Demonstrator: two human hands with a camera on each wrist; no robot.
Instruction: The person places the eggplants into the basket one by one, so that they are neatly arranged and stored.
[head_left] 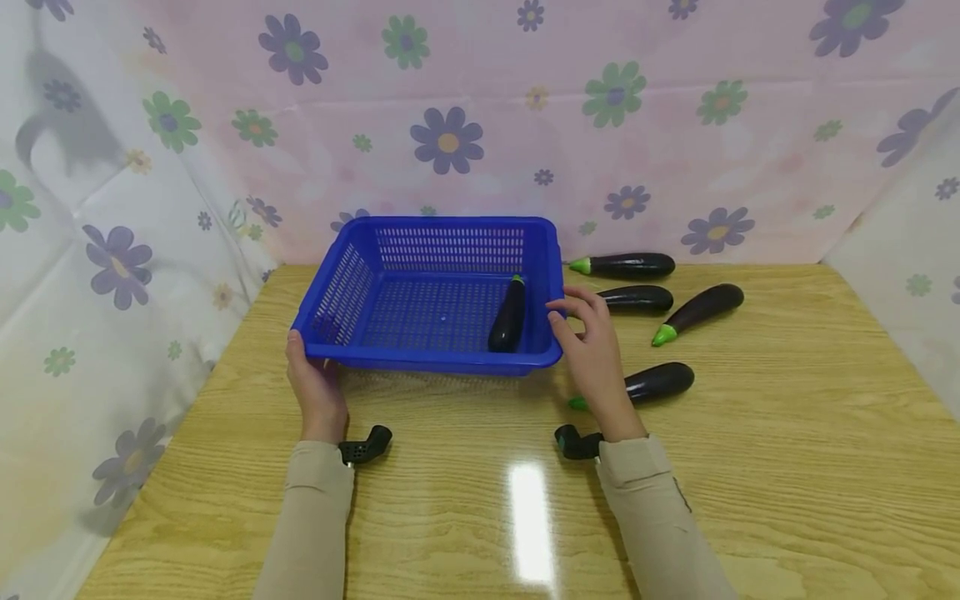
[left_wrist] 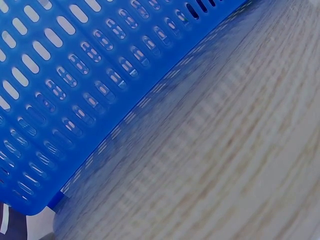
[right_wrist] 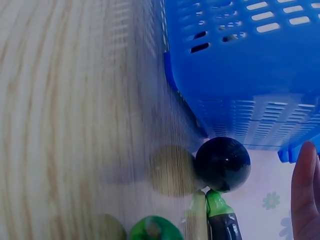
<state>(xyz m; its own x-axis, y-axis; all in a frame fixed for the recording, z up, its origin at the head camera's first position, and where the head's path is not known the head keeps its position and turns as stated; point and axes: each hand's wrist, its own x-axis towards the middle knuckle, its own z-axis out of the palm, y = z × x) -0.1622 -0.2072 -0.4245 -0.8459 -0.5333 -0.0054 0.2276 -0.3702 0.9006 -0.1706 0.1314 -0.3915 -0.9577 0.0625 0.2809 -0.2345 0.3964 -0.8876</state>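
Observation:
A blue plastic basket (head_left: 427, 360) with slotted walls is in front of me, its base close over the table. My left hand (head_left: 318, 390) grips its front left corner, thumb on the rim and fingers underneath. At the right rim, the thumb and fingers of my right hand (head_left: 596, 354) curl at the edge. One dark eggplant (head_left: 507, 318) with a green stem lies inside, toward the basket's right side. Partly behind my right wrist is another eggplant (head_left: 662, 382). The right wrist view shows the rounded end of an eggplant (right_wrist: 223, 164) beside the basket wall.
Further eggplants lie right of the basket: one at the back (head_left: 630, 266), one partly hidden by my right hand (head_left: 641, 298), and one slanted (head_left: 699, 313). The wood-grain table (head_left: 450, 500) meets a flowered cloth backdrop (head_left: 495, 100) behind and at both sides.

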